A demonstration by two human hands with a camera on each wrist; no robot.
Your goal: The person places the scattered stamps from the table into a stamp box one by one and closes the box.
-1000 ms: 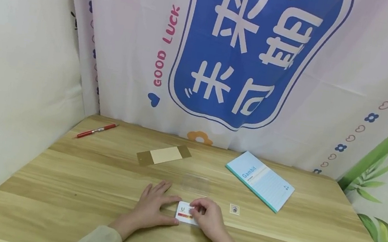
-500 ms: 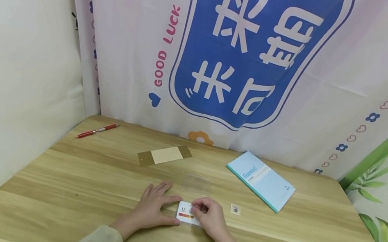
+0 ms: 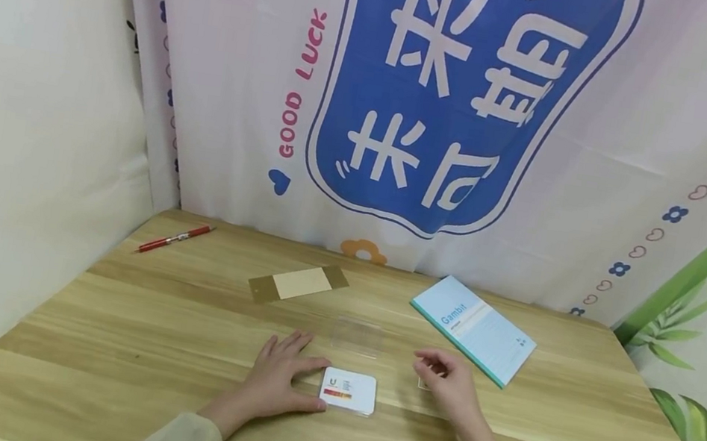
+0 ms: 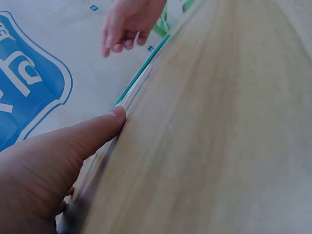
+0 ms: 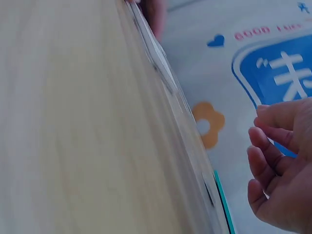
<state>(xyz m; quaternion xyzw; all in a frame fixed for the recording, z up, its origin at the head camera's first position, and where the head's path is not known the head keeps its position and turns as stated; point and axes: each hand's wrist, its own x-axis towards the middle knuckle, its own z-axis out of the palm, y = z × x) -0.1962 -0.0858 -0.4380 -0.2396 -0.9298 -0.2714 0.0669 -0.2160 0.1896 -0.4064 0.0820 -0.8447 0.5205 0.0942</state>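
Observation:
On the table in the head view lies a flat white card-like piece [image 3: 359,393] with rounded corners, a small logo and a red-yellow bar. My left hand [image 3: 277,379] rests beside it; thumb and index finger lie at its left corners, fingers fairly straight. The left wrist view shows that thumb [image 4: 97,131] stretched along the edge. My right hand [image 3: 451,386] is raised to the right, over a small stamp-like square [image 3: 422,384], which it mostly hides. Its fingers [image 5: 265,146] curl loosely, thumb near index, with nothing visible between them.
A thin clear plastic piece [image 3: 357,337] lies just behind the white piece. Farther back are a brown card with a cream band [image 3: 302,283], a red pen [image 3: 174,239] and a light blue notepad [image 3: 474,328]. A printed cloth [image 3: 230,180] hangs behind the table [image 3: 100,381].
My right hand has left the white piece and moved right, over the small square, baring the white piece's right side. The left hand has stayed in place.

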